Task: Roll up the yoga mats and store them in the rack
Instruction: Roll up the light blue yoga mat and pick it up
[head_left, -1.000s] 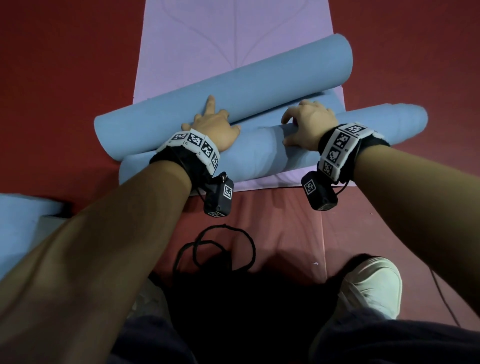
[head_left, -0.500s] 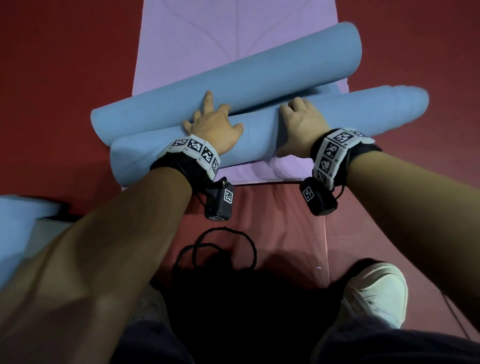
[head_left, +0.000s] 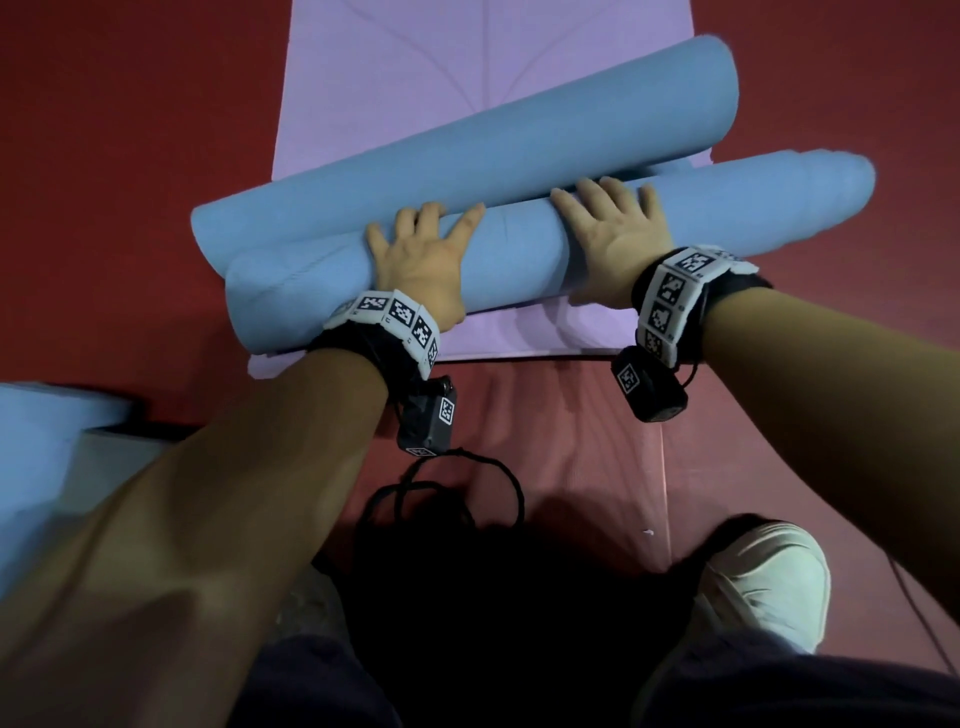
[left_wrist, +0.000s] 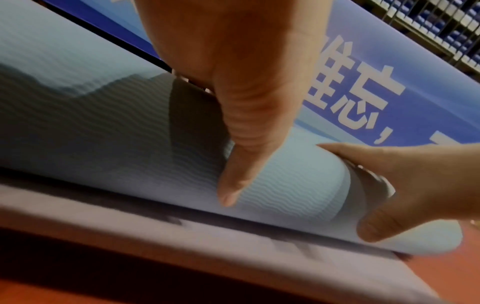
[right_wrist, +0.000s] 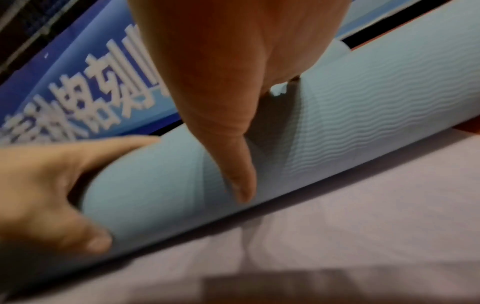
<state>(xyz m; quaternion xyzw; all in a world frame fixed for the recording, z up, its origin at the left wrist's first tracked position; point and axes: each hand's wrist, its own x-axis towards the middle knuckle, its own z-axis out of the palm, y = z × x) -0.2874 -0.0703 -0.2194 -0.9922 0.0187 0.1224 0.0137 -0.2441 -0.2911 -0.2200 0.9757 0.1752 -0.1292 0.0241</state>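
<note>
A blue yoga mat roll (head_left: 519, 254) lies crosswise on a flat purple mat (head_left: 415, 67). My left hand (head_left: 421, 260) and right hand (head_left: 608, 234) lie side by side on the roll's middle. Their fingers curve over its top and the thumbs sit on the near side. Touching it behind lies a thicker blue roll (head_left: 519, 140), set at a slant. The left wrist view shows my left thumb (left_wrist: 233, 164) on the ribbed roll (left_wrist: 103, 133), with my right hand (left_wrist: 415, 185) wrapped round it. The right wrist view mirrors this: right thumb (right_wrist: 233, 164), left hand (right_wrist: 52, 185).
Red floor (head_left: 130, 130) surrounds the mats. A white shoe (head_left: 769, 587) and a looped black cord (head_left: 452, 493) lie near my legs. A pale blue object (head_left: 36, 457) sits at the left edge. A blue banner (left_wrist: 363, 92) and wire shelving (left_wrist: 441, 30) stand beyond.
Both hands have moved from the near roll's far side onto its top. The roll has turned away from me, and the thicker roll has shifted farther up the purple mat.
</note>
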